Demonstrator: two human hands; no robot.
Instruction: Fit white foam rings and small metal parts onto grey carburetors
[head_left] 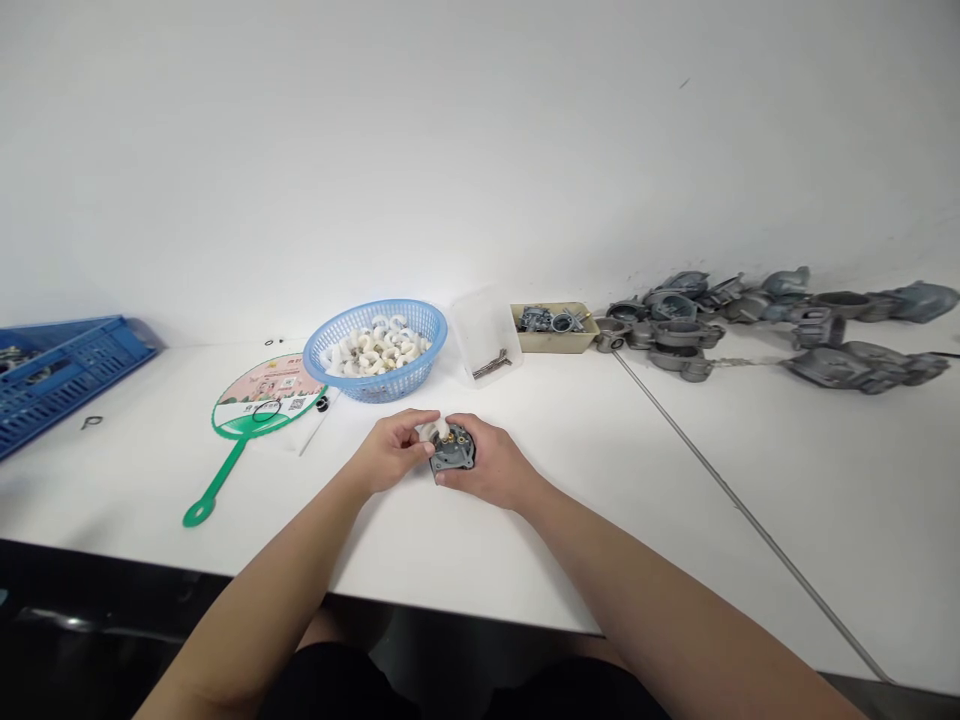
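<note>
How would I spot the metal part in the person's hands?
On the white table, look nearer than the blue basket and slightly right. There the right hand grips the metal part, while the left hand holds a white piece at it. Unlike the grey parts at far right, it is in hand and shows brass-coloured bits.

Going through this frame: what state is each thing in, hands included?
Left hand: fingers closed on a white piece.
Right hand: gripping the grey metal part.
Grey metal part: held, face up.
Blue basket: filled with white pieces.
Clear bin: holds a few metal pins.
Beige tray: filled with metal parts.
Fan: lying flat.
Blue crate: cut off by the frame.
</note>
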